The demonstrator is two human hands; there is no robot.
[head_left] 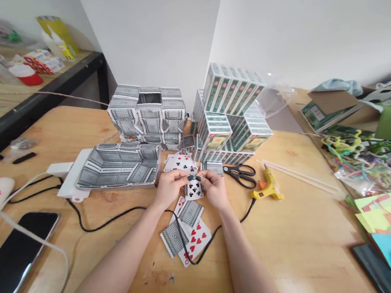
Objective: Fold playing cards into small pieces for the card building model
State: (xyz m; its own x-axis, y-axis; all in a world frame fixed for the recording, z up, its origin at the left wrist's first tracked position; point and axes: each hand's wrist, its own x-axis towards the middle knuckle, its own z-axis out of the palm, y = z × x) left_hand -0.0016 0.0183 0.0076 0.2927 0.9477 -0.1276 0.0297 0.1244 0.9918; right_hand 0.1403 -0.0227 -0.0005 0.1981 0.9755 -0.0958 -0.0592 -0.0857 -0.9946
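Both hands meet over the middle of the table, thumbs almost touching. My left hand (173, 185) pinches the upper left edge of a playing card (195, 191) with black club marks. My right hand (213, 186) grips the same card at its upper right edge. Fingers hide the card's top, so I cannot tell whether it is bent. Behind it lie loose face-up cards (179, 162) and a face-down card (213, 167). Nearer me, more cards (193, 236) are scattered, some face down, with a black cord (181, 233) across them.
Left of the hands stands an open tray made of cards (121, 169), with a card-built structure (149, 116) behind. Stacked card boxes (229, 115) rise at back right. Black scissors (242, 174) and a yellow glue gun (269, 186) lie right; a phone (19, 260) lies left.
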